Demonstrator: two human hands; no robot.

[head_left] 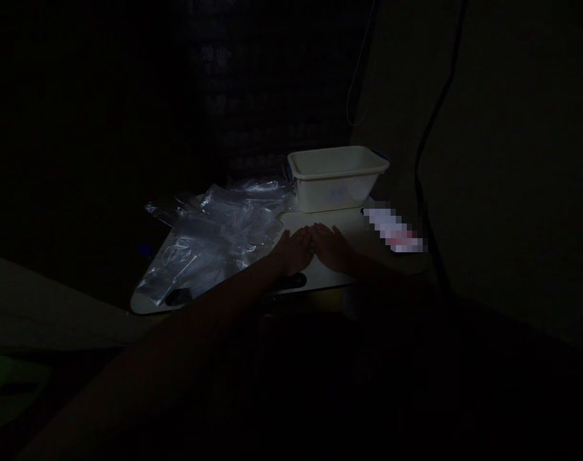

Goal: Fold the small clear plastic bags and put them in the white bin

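The scene is very dark. My left hand (295,251) and my right hand (333,247) lie flat, palms down, side by side on a small white table (353,224), fingers stretched out and nearly touching each other. Neither hand holds anything. A heap of clear plastic bags (214,240) lies just left of my left hand. A white rectangular plastic tub (336,177) stands beyond my hands at the table's back.
A blurred-out flat item (394,232) lies at the table's right edge. A small dark object (291,280) sits at the front edge under my left wrist. Cables (428,137) hang along the dark wall on the right. A pale surface (41,307) lies at lower left.
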